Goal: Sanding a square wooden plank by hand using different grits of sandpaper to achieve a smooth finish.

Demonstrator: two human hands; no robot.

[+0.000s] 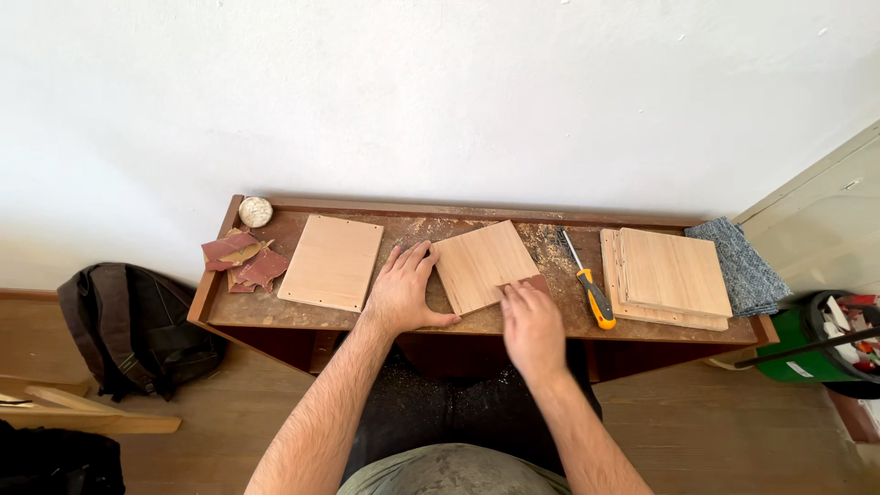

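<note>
White wall behind, and up against it a low brown bench (275, 316), its top dusted with sawdust. Right at the middle of the bench lies a square wooden board (481, 264), turned a little askew, reaching from near the back edge down toward the front edge.

Left hand (401, 293) is flat on the bench top just beside the board's left edge, fingers (412, 258) spread and straight, thumb stretched out along the front toward the board's lower corner. It touches the board's side, bracing it, not gripping it.

Right hand (532, 325) sits at the board's lower right corner, fingers together and bent downward, pressing a small reddish piece of sandpaper (540, 283) against the wood. Whether the thumb pinches the paper from below, I cannot tell.

Further along the bench: a second, longer board (331, 262) lies flat toward the left end, torn scraps of sandpaper (244, 258) beyond it, and a small round roll (256, 212) in the back left corner. Right of the hands lies a screwdriver (589, 286) with a yellow handle, then a stack of boards (669, 278), and a folded grey cloth (742, 268) at the right end.

A dark backpack (128, 330) slumps on the floor by the left end.
</note>
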